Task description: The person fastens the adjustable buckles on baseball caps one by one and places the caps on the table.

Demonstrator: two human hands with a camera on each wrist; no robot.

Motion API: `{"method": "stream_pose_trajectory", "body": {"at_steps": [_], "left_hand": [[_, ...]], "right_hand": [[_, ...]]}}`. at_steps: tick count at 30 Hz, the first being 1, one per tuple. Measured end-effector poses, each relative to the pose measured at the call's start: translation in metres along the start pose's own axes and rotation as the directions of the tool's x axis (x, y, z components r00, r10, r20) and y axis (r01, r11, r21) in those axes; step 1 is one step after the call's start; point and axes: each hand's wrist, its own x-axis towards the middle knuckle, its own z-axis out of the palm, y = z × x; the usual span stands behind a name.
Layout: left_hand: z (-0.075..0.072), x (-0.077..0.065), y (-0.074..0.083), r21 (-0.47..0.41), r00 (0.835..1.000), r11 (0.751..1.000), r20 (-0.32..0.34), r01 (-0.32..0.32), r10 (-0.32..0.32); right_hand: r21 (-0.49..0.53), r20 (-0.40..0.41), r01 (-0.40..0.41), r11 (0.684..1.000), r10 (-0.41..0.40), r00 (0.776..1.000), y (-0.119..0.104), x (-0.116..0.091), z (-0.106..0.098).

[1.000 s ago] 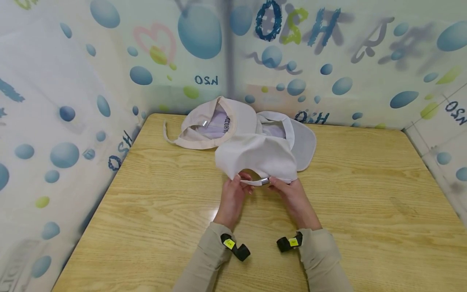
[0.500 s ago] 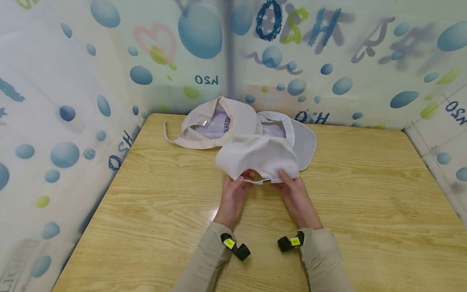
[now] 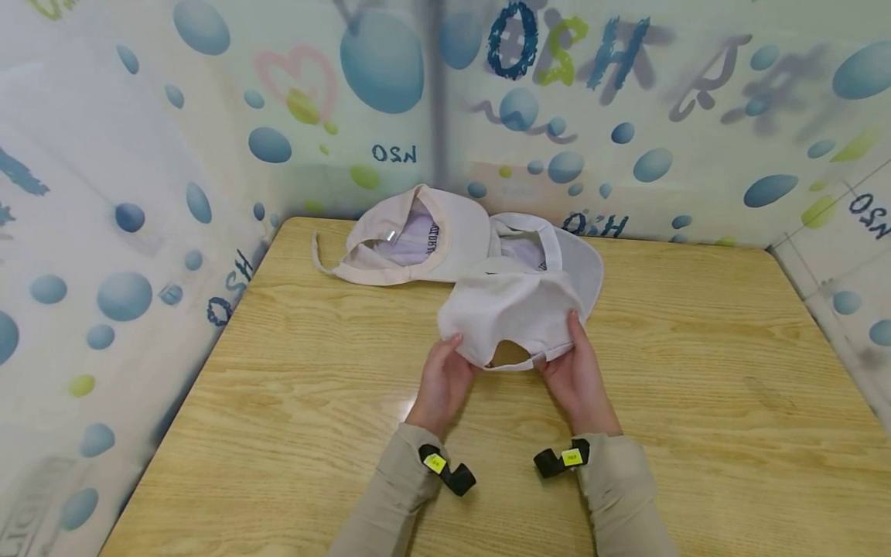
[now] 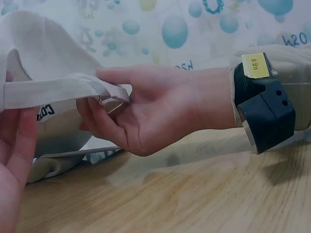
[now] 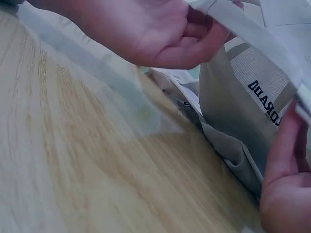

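A white baseball cap (image 3: 515, 313) is held up between both hands, its rear strap and arched opening facing the person. My left hand (image 3: 445, 379) grips its left lower edge, thumb on the outside. On the other side my right hand (image 3: 578, 379) holds the edge near the strap's buckle, thumb along the crown. In the left wrist view the right hand (image 4: 155, 102) pinches the strap (image 4: 53, 92) by its metal buckle. Seen from the right wrist, the left hand (image 5: 150, 34) curls around the band, and dark lettering (image 5: 265, 102) shows inside the cap.
Behind the held cap, a cream cap (image 3: 376, 271) lies on its side with its strap loose, beside another white cap whose grey brim (image 3: 581, 271) points right. They rest on the wooden table (image 3: 696, 387) near the patterned back wall (image 3: 626, 116).
The held cap has shifted right and toward the person, and its rear opening shows more. My right hand has slid from the buckle outward along the cap's right side.
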Motion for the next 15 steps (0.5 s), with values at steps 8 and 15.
{"method": "stream_pose_trajectory", "body": {"at_steps": [8,15], "left_hand": [[0.0021,-0.0002,0.0032,-0.004,0.997,0.997,0.008,0.08,-0.08],[0.0042,0.002,0.0018,0.018,0.996,0.997,-0.054,0.075,-0.074]], "right_hand": [[-0.014,-0.089,-0.031,0.999,0.029,0.996,-0.0031,-0.0008,0.0019],[0.013,-0.082,0.009,1.0,-0.008,0.997,-0.0033,-0.0011,0.0036]]}}
